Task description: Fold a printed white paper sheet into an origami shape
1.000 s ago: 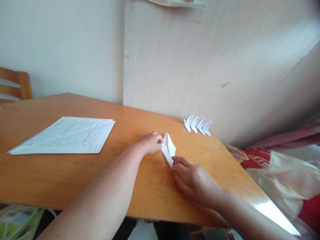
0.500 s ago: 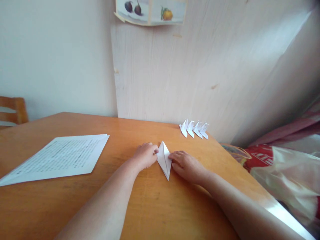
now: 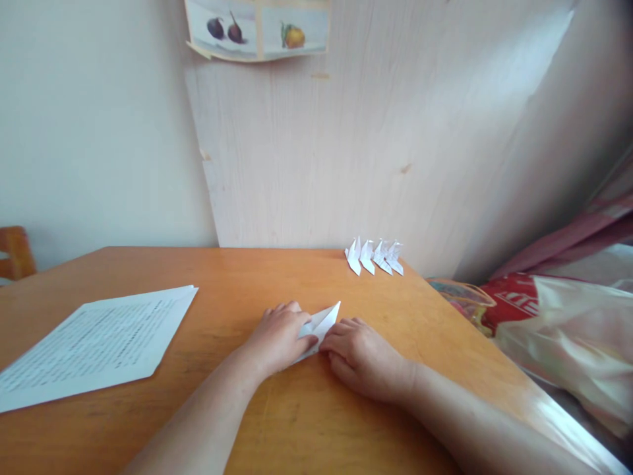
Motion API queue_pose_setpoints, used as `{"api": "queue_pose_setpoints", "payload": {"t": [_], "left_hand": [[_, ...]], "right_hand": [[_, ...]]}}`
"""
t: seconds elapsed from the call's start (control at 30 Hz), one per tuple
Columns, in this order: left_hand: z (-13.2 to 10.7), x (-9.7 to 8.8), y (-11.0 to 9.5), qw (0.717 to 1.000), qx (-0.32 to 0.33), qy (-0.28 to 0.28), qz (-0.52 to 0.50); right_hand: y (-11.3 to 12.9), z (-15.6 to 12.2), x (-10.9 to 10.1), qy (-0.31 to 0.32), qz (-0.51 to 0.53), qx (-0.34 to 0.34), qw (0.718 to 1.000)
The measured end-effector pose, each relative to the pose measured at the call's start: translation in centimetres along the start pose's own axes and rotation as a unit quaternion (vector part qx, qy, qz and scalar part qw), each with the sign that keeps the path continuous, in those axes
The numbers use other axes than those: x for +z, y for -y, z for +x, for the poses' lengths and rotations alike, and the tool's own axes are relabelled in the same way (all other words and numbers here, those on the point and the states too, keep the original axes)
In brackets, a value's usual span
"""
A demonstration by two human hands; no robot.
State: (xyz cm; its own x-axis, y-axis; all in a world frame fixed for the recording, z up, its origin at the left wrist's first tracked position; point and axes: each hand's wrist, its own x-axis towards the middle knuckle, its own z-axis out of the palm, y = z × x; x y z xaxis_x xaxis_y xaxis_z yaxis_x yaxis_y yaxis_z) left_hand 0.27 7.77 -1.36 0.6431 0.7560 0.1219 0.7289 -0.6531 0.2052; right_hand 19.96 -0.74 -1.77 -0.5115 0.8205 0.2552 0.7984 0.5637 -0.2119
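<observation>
A folded white paper [image 3: 324, 321] lies on the wooden table [image 3: 297, 422] between my two hands, its pointed tip aimed up and to the right. My left hand [image 3: 281, 334] lies over its left part, thumb pressing on the paper and the other fingers along its far side. From the right, my right hand [image 3: 363, 353] closes its fingertips on the near right edge. Both hands cover part of the paper, so its full outline is hidden.
Several folded paper birds [image 3: 374, 257] stand in a row near the table's back right. Printed sheets [image 3: 99, 336] lie at the left. Beyond the right edge are red and pale plastic bags [image 3: 564, 323]. A chair [image 3: 17, 253] stands behind the left side, and a wall [image 3: 297, 152] rises at the back.
The folded paper has turned clockwise, its tip now leaning right. My left hand has moved onto it, and my right hand has slid to its near edge. The camera view has shifted slightly.
</observation>
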Motion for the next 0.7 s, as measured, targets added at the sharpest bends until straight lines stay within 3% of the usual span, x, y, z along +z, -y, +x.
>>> {"api": "queue_pose_setpoints", "payload": {"t": [0.13,0.37,0.7], "left_hand": [[0.1,0.1,0.2,1.000,0.004,0.005,0.000],[0.1,0.4,0.5,1.000,0.006,0.002,0.003],[0.1,0.2,0.5,1.000,0.004,0.009,-0.006]], "right_hand": [[-0.9,0.4,-0.1,-0.029,0.004,0.024,0.999],[-1.8,0.4,-0.5,0.057,-0.026,0.074,0.995],[-4.1,0.7,-0.8,0.068,-0.046,0.157,0.984]]}}
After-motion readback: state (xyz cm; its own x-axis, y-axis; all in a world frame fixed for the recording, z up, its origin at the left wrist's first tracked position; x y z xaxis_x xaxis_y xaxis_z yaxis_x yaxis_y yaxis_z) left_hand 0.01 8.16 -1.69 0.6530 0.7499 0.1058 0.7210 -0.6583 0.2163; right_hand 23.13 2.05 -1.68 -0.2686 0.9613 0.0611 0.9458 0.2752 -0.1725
